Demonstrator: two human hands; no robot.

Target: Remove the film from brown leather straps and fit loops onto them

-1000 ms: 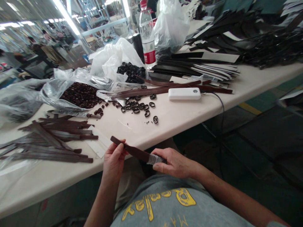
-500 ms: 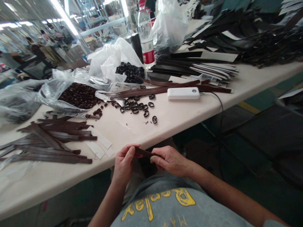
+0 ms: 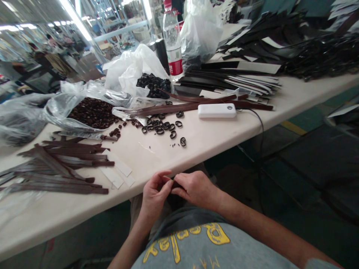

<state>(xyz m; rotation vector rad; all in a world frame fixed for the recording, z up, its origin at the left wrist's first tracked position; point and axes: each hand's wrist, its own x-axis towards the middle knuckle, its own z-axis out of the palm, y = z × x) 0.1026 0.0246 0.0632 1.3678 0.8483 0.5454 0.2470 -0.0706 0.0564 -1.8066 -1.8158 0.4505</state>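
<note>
Just off the table's front edge, my left hand [image 3: 157, 189] and my right hand [image 3: 196, 188] meet fingertip to fingertip. Between them shows a short dark piece of a brown strap [image 3: 175, 184]; most of it is hidden by my fingers. Thumb and forefinger of my left hand are pinched at its end. My right hand is closed round the strap from the other side. On the table to the left lies a pile of similar brown straps [image 3: 64, 160], beside white paper strips [image 3: 116, 168]. Loose black loops [image 3: 165, 126] are scattered beyond my hands.
A plastic bag of small brown loops [image 3: 91, 114] and another of black loops [image 3: 153, 85] stand behind. A white power bank [image 3: 217, 111] with a cable lies to the right. Further back are a bottle [image 3: 174, 45] and stacks of black straps [image 3: 260, 41].
My left hand has moved right and come up against my right hand. The length of strap between them, plainly seen before, is now mostly covered.
</note>
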